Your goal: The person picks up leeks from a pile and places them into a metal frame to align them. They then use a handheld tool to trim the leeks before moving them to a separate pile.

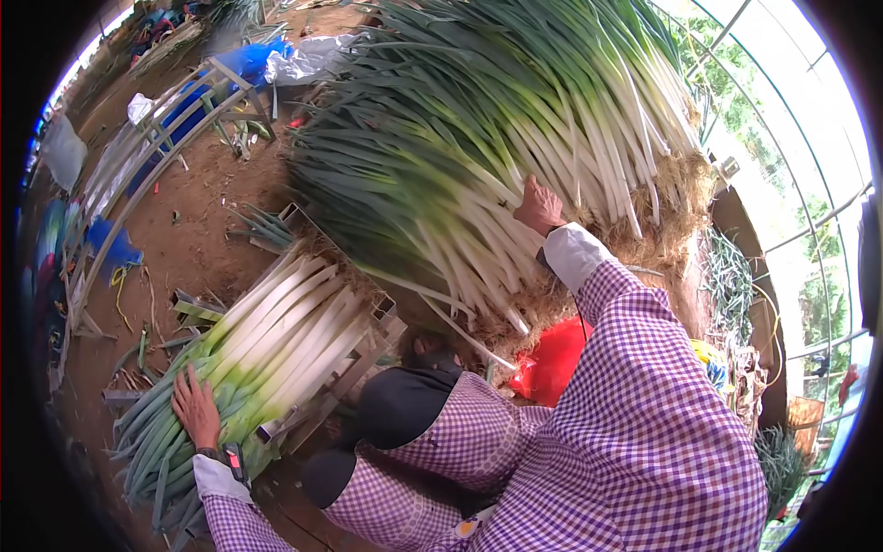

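My left hand [196, 409] lies with its fingers stretched over a bundle of leeks [276, 322], where the white stalks turn to green leaves. That bundle rests in a low metal frame [326, 391], its roots toward the large pile. At the pile of leeks [589, 138], my right hand [539, 206] is closed around a white stalk near the front edge. Its fingertips are partly hidden among the stalks. The pile's leaves spread up and to the left, and its hairy roots face right and toward me.
A red plastic bag [550, 362] sits below the roots, beside my knees. At left a metal rack [170, 147] stands on the bare soil [198, 239] near blue plastic [253, 63]. Loose green leaves [729, 276] lie at right by the greenhouse frame [819, 225].
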The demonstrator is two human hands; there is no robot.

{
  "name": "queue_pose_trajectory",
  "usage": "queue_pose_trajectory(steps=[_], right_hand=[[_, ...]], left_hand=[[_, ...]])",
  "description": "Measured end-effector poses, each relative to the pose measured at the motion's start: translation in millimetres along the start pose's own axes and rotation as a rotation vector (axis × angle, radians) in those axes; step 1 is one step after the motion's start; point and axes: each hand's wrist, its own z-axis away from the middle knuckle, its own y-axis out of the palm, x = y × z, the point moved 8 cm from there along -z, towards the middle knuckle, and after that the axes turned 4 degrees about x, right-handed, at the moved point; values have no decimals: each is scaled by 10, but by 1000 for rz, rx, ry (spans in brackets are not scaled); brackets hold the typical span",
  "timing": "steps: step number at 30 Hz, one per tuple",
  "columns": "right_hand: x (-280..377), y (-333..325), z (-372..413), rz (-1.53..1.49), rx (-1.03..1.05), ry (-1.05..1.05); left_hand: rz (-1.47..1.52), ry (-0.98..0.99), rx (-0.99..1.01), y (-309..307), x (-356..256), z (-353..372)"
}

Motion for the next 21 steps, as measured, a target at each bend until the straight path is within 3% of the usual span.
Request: queue_pose_trajectory(steps=[7,14,17,21], right_hand=[[-48,217,-20,0,-164,-21],[147,86,55,-58,20,-34],[151,56,49,-131,-30,-120],[136,141,-10,-150,66,-143]], left_hand=[[-21,22,-61,10,10,-5],[-22,14,-51,1,17,-13],[-25,26,-68,37,12,-11],[-18,5,-40,25,22,-26]])
